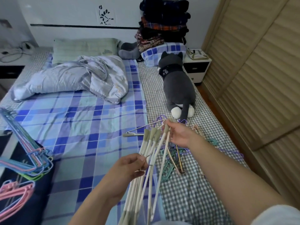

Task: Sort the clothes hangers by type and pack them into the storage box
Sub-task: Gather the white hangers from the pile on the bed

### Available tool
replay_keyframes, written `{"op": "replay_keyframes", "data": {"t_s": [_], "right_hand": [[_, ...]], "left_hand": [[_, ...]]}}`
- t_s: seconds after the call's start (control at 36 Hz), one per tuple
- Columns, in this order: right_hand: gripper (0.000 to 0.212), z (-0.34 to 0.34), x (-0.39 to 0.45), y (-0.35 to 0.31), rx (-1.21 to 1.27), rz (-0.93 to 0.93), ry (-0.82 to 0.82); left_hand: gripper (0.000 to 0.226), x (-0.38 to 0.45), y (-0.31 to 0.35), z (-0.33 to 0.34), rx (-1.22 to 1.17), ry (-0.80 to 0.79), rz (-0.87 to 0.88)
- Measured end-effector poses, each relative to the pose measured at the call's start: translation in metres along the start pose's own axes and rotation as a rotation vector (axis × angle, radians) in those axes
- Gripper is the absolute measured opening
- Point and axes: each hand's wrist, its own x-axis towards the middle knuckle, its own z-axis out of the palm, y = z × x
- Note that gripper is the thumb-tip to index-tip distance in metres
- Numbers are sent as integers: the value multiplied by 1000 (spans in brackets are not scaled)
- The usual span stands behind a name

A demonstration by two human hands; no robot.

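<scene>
My left hand grips a bundle of white hangers with grey padded ends near their metal hooks, low over the bed. My right hand pinches the grey tip of one more white hanger and holds it against the bundle. Under my right hand lies a loose pile of teal, purple, pink and gold hangers on the checked sheet. One white hanger lies flat just left of that pile. At the left, blue, green and pink plastic hangers sit stacked in a dark storage box.
A grey plush cat lies on the bed beyond the pile. A crumpled grey quilt and a pillow fill the far left. Folded clothes are stacked by the headboard. A slatted wardrobe lines the right side.
</scene>
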Motion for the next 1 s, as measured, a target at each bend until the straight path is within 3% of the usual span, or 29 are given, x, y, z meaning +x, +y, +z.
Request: {"op": "replay_keyframes", "data": {"t_s": [0.11, 0.22, 0.33, 0.42, 0.5, 0.67, 0.86, 1.0], "right_hand": [[41, 12, 5, 24, -259, -108, 182], [35, 14, -12, 78, -441, -126, 365], [40, 9, -47, 150, -636, 114, 222], [53, 9, -72, 188, -587, 294, 37], [44, 13, -90, 200, -585, 360, -93], [37, 13, -94, 199, -451, 328, -154], [20, 21, -87, 206, -658, 103, -8], [30, 24, -85, 200, -495, 134, -9]], "left_hand": [[29, 13, 4, 5, 7, 59, -6], [24, 31, 3, 2, -36, 155, -44], [25, 44, 2, -1, -41, 204, -52], [23, 52, 5, -2, -94, 281, -43], [22, 58, 8, -3, -129, 360, -27], [24, 62, 14, -3, -242, 451, 6], [24, 57, 14, -6, -352, 492, 42], [22, 51, 9, -13, -357, 486, 39]]}}
